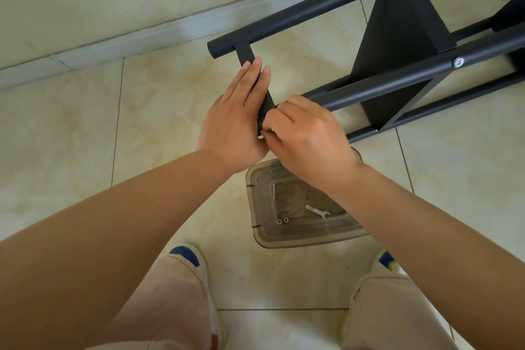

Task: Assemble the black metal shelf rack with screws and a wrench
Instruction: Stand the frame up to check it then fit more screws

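The rack (397,45) lies on its side on the floor; the left hand (233,122) presses flat along its end crossbar (247,55) while the right hand (306,136) pinches something small, likely a screw, at the joint. Hand-starting seems underway; next, the wrench (317,211) from the tray (255,179)

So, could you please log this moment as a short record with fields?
rack: black shelf rack lying on its side on the tile floor
left hand: left hand flat along the end crossbar, fingers straight
right hand: right hand pinching something small at the crossbar's near end
wrench: wrench unused in the clear container
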